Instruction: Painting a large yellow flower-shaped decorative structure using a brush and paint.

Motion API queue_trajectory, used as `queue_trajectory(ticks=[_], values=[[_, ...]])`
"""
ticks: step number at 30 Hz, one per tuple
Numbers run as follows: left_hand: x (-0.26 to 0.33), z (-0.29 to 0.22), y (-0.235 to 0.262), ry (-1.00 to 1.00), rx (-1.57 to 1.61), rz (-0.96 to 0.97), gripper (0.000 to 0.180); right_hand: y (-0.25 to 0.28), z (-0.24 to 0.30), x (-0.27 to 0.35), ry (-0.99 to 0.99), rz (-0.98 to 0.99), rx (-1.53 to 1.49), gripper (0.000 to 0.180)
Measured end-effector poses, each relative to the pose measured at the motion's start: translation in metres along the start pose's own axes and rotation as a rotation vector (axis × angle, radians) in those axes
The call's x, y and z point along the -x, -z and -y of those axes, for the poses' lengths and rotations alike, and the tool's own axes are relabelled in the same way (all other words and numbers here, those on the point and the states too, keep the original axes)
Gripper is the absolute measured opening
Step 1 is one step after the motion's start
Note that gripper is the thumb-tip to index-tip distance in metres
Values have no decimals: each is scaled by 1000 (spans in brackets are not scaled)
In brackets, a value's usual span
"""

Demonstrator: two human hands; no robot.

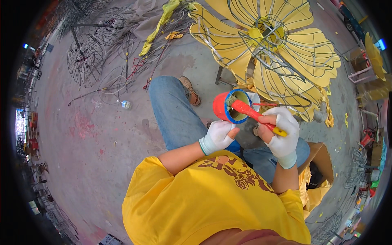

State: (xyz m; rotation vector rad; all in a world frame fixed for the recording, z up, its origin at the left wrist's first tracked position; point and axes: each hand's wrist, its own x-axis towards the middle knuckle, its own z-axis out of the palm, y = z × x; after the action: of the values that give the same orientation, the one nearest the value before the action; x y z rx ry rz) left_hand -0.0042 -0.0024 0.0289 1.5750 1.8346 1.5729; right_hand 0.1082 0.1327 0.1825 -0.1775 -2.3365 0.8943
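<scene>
My left hand (pixel 220 136), in a white fingerless-tipped work glove, is closed at the underside of a small red pot (pixel 220 107) with a blue rim. The pot leans toward me, and pale yellowish-green residue coats its inside. My right hand (pixel 282 131), gloved the same way, grips a paintbrush (pixel 249 111) by its red handle with a yellow end. The brush's bristles rest at the pot's far left inner wall. Just beyond the pot stands a large flower (pixel 304 51) of yellow fabric petals on a wire frame.
A white container (pixel 254 100) sits partly hidden behind the pot. Wire frames (pixel 85 57) and loose rods lie on the floor at the far left, near a yellow cloth strip (pixel 159 26). A small jar (pixel 126 105) stands left of my knee. An open cardboard box (pixel 322 159) with yellow fabric is at right.
</scene>
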Motion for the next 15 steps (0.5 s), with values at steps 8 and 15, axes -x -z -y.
queue_trajectory(ticks=[8,15], values=[[-2,-6,1,38,38,-16,33,-10,-19,35,-606,-457,-888,18],[-2,-9,1,190,221,-21,38,-21,-41,41,-700,-548,-1091,26]])
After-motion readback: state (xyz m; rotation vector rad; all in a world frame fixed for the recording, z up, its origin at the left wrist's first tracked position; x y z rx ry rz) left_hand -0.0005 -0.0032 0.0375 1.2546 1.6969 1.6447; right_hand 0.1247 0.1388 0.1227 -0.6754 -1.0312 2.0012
